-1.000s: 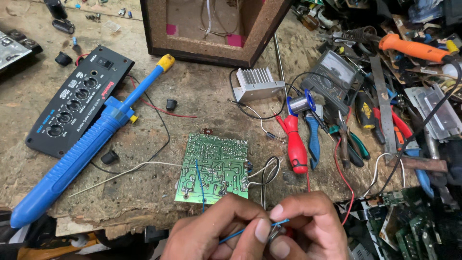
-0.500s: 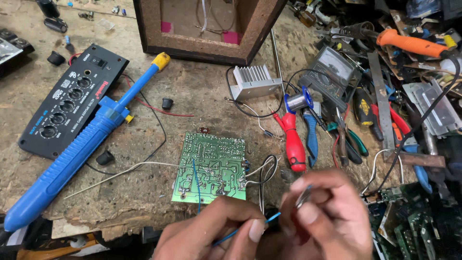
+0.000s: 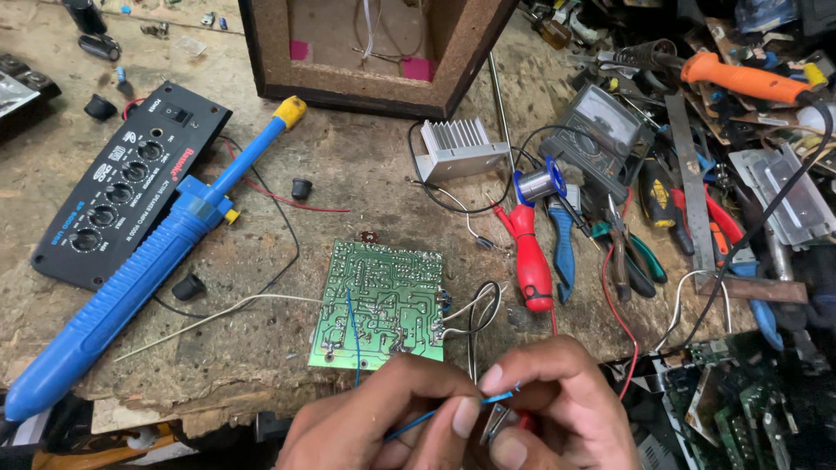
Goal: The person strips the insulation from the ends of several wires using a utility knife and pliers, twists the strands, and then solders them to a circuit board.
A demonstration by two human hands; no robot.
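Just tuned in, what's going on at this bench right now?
A person is working over a cluttered wooden workbench. The left hand and right hand meet at the bottom edge, pinching a thin blue wire between the fingertips; the right hand also holds a small metal tool, partly hidden. Just above them lies a green circuit board, solder side up, with wires attached. A blue desoldering pump lies to the left, red and blue-handled pliers to the right.

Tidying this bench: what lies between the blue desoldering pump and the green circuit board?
In the head view, thin white and black wires cross the worn wood between desoldering pump and circuit board.
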